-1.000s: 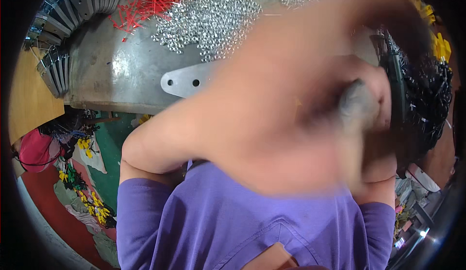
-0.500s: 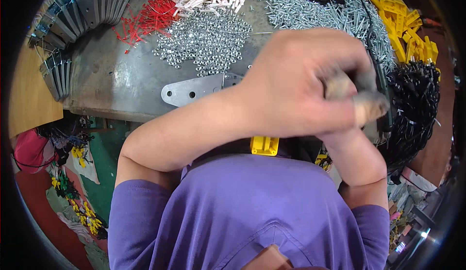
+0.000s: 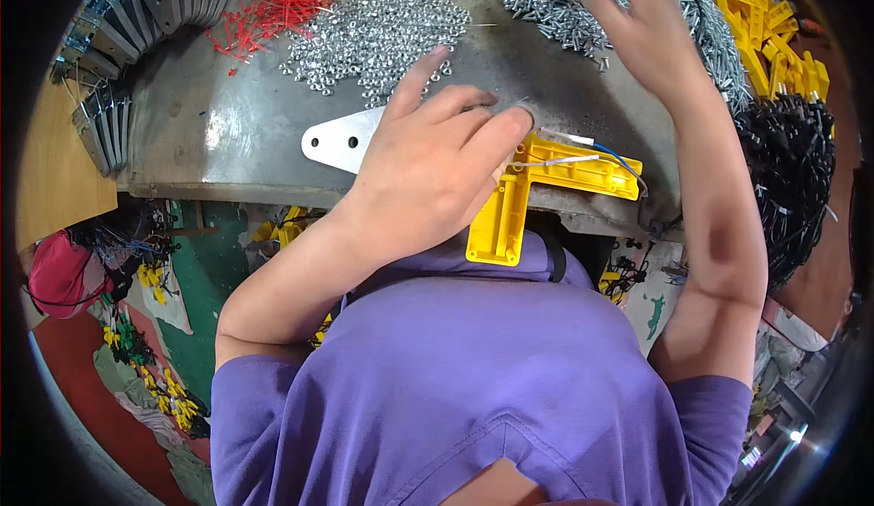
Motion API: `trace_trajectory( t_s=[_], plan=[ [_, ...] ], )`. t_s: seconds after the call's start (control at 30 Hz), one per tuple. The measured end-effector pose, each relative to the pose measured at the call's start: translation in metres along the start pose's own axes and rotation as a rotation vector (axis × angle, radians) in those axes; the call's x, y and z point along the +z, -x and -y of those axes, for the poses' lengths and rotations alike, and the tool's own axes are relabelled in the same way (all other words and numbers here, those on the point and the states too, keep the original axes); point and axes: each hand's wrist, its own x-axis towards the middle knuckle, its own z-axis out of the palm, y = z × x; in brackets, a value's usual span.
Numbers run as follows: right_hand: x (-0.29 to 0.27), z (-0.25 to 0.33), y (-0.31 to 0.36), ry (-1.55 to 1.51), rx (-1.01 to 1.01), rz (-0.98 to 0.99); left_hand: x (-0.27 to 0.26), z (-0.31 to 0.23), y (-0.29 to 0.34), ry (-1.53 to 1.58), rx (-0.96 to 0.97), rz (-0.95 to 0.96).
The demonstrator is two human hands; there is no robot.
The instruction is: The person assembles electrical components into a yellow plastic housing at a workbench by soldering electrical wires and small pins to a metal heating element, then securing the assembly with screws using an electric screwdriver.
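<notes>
Head view: the yellow plastic housing (image 3: 497,224) lies just to the right of the left hand (image 3: 442,146) and below the right hand (image 3: 637,28), well apart from the latter. One arm of it points toward the person's body, the other out to the right, under the right forearm's side. Wires (image 3: 574,159) in white sleeves lie across its upper arm.

The left hand is back-up over the housing's inner corner, its forearm slanting in from the lower left. One finger stands raised apart while the rest bend together toward the corner; the thumb side is partly hidden, so whether they pinch the housing or only rest there cannot be told. A flat metal plate (image 3: 332,142) runs out from beneath this hand to its left.

The right arm is stretched forward, its hand over the pile of screws (image 3: 537,10), the thumb held away from the fingers. The fingertips are cut off by the upper edge, so what they pinch, if anything, cannot be told. Beyond the left hand lie nuts (image 3: 382,37); right of the right forearm, black cables (image 3: 792,178).
</notes>
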Motion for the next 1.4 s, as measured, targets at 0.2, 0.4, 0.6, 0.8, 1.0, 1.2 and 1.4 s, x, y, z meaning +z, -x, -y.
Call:
trace_trajectory(
  t_s=[0.2, 0.4, 0.6, 0.8, 1.0, 1.2, 1.4],
  plan=[
    [-0.029, 0.117, 0.058, -0.099, 0.132, 0.249, 0.0, -0.001, 0.002, 0.007, -0.097, 0.041],
    [-0.007, 0.116, 0.079, -0.055, 0.144, 0.233, 0.002, -0.001, 0.004, 0.056, -0.136, 0.045],
    [-0.033, 0.099, 0.093, -0.174, 0.292, 0.19, -0.002, 0.003, 0.008, 0.106, -0.236, 0.091],
    [-0.099, 0.069, 0.159, -0.154, 0.594, 0.684, -0.01, -0.011, 0.008, 0.139, -0.054, 0.052],
    [-0.077, 0.068, 0.174, -0.227, 0.663, 0.209, 0.001, -0.036, -0.011, 0.233, -0.053, 0.072],
    [-0.054, 0.072, 0.156, -0.462, 0.659, 0.011, 0.008, -0.034, -0.003, 0.427, -0.24, -0.189],
    [-0.049, 0.062, 0.154, -0.379, 0.482, 0.073, -0.003, -0.022, -0.003, -0.15, -0.149, 0.032]
  ],
)
